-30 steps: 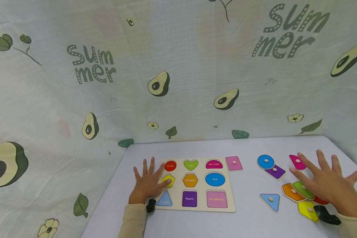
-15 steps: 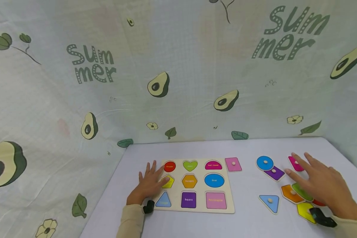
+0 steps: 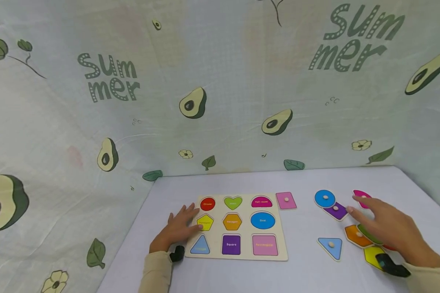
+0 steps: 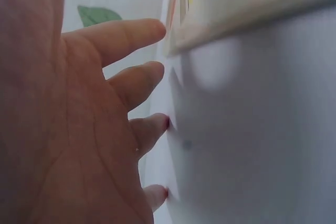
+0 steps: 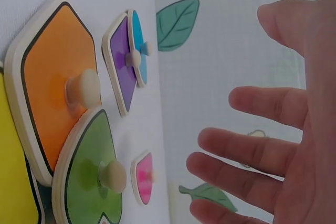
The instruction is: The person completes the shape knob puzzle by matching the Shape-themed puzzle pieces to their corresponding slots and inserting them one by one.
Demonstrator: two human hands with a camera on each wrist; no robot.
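My left hand [image 3: 176, 230] lies at the left edge of a wooden shape puzzle board [image 3: 246, 228], its thumb over the printed yellow pentagon. In the left wrist view its fingertips reach the white table beside the board's corner. My right hand [image 3: 394, 230] hovers over a cluster of knobbed puzzle pieces, holding nothing; its fingers are extended in the right wrist view. Under or beside it are an orange hexagon piece [image 5: 50, 93], a green heart piece [image 5: 84, 177], a yellow pentagon piece [image 3: 371, 256] and a mostly hidden red piece. A magenta half-round piece [image 3: 358, 193] lies past the fingertips.
A blue oval piece [image 3: 320, 201] overlaps a purple square piece [image 3: 341, 211] left of the right hand. Nearer the front is a light-blue triangle piece [image 3: 335, 248]. A pink rectangle piece [image 3: 282, 199] touches the board's upper right corner. Avocado-print cloth [image 3: 227, 134] hangs behind the table.
Both hands' spread fingers have drawn closer together. The right hand has shifted slightly left, bringing its thumb to the purple square piece. The left hand has slid a little left and down.
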